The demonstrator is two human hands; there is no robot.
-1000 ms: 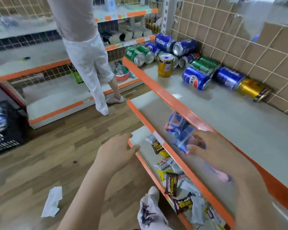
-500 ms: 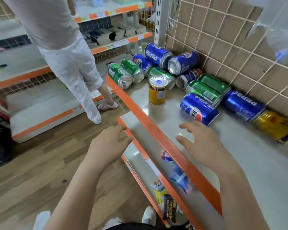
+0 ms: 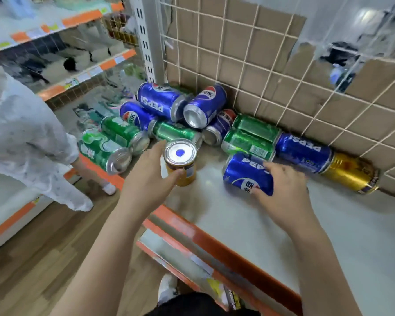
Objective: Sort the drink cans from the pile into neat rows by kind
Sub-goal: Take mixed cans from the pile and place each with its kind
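we start sorting: left hand (image 3: 146,179) wraps upright yellow can (image 3: 180,153), right hand (image 3: 285,190) clasps lying blue can (image 3: 242,174), both on shelf (image 3: 249,224) beside pile (image 3: 160,102). next, we judge: stand blue can, begin rows on open shelf.

The pale grey shelf with an orange front lip (image 3: 249,224) has drink cans (image 3: 160,103) dumped toward its back left corner, mostly on their sides, some stacked. An upright yellow tin can with a silver lid (image 3: 180,153) stands out front, a blue Pepsi can (image 3: 244,176) lying sideways near its right. Behind lie green cans (image 3: 103,149) and more blue ones (image 3: 303,151), plus a gold can (image 3: 349,172) at the right end.
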